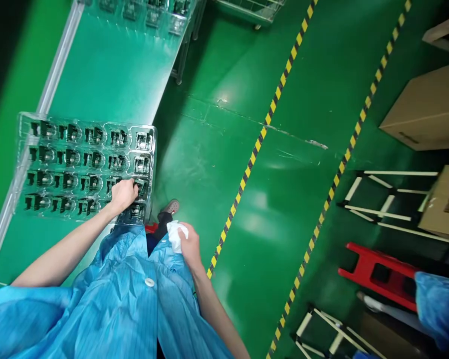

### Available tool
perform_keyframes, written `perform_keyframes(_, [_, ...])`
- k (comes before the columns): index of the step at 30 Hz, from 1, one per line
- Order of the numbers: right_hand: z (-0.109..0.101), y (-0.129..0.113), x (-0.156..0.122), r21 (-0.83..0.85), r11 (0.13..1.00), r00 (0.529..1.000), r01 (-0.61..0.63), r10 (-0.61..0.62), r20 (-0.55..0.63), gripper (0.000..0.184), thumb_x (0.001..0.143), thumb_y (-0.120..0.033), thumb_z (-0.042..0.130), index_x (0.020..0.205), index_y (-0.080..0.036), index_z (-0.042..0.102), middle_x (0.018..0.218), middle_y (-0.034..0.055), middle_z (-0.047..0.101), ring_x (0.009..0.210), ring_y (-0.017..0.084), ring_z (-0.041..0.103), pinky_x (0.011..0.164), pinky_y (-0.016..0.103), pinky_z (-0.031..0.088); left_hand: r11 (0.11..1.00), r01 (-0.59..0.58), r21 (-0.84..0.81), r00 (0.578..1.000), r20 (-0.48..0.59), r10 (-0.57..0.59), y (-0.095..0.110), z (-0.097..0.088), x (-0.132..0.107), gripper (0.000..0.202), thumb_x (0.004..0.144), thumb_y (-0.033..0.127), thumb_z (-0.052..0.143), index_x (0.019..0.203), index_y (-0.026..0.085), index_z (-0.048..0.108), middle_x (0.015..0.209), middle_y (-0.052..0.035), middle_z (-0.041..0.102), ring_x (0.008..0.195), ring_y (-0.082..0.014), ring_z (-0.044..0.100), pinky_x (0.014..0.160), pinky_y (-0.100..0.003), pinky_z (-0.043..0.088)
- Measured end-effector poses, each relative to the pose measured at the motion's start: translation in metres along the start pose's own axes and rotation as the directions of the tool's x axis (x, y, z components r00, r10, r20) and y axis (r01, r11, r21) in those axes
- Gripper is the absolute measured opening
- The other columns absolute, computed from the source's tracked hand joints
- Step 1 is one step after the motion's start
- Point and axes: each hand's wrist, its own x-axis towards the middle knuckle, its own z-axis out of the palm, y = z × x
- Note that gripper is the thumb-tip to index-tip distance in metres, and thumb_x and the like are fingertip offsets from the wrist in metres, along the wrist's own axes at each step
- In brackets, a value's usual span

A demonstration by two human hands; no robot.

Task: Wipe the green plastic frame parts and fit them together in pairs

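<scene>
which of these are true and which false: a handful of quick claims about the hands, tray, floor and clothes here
1. The left hand is at the clear tray of dark parts. True.
2. The right hand holds nothing. False: the right hand holds a crumpled white thing.
3. The floor is grey. False: the floor is green.
4. Yellow-and-black lines run along the floor. True.
5. The wearer's smock is red. False: the smock is blue.

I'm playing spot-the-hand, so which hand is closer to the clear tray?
Left. The left hand is right over the clear tray. The right hand is away from it, past its corner, holding something white.
</scene>
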Motion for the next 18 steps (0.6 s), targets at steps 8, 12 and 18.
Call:
perform_keyframes(8, [0.014, -0.077, -0.011, 0.153, 0.948, 0.959, 0.278, -0.283, 0.012, 0.021, 0.078, -0.035, 0.064, 0.088, -0.018, 0.066, 0.112, 0.0082, 0.066, 0.109, 0.021, 0.061, 0.095, 0.034, 0.049, 0.953, -0.044, -0.301, 0.972, -0.235, -0.029, 0.024, -0.040, -0.097, 0.031, 0.079, 0.030, 0.048, 0.096, 0.013, 0.068, 0.105, -0.0099, 0.068, 0.063, -0.0133, 0.056, 0.057, -0.027, 0.047])
perform_keyframes(12, [0.044, -0.115, -0.035, 0.152, 0.898, 0.897, 0.413, -0.430, 0.102, 0.016, 0.078, -0.032, 0.062, 0.085, -0.018, 0.066, 0.113, 0.0089, 0.066, 0.106, 0.020, 0.062, 0.092, 0.031, 0.049, 0.896, -0.054, -0.441, 0.953, -0.292, -0.086, 0.036, -0.046, -0.139, 0.043, 0.076, 0.035, 0.050, 0.104, 0.011, 0.071, 0.080, -0.0056, 0.071, 0.062, -0.0143, 0.058, 0.057, -0.025, 0.048])
perform_keyframes(18, [0.071, -0.123, -0.064, 0.004, 0.868, 0.864, 0.497, -0.496, 0.084, 0.008, 0.076, -0.025, 0.057, 0.080, -0.018, 0.059, 0.079, 0.0033, 0.065, 0.074, 0.016, 0.060, 0.073, 0.027, 0.047, 0.846, -0.063, -0.529, 0.938, -0.322, -0.132, 0.049, -0.046, -0.171, 0.039, 0.072, 0.033, 0.055, 0.099, 0.012, 0.073, 0.090, -0.0051, 0.073, 0.066, -0.0122, 0.062, 0.060, -0.021, 0.051])
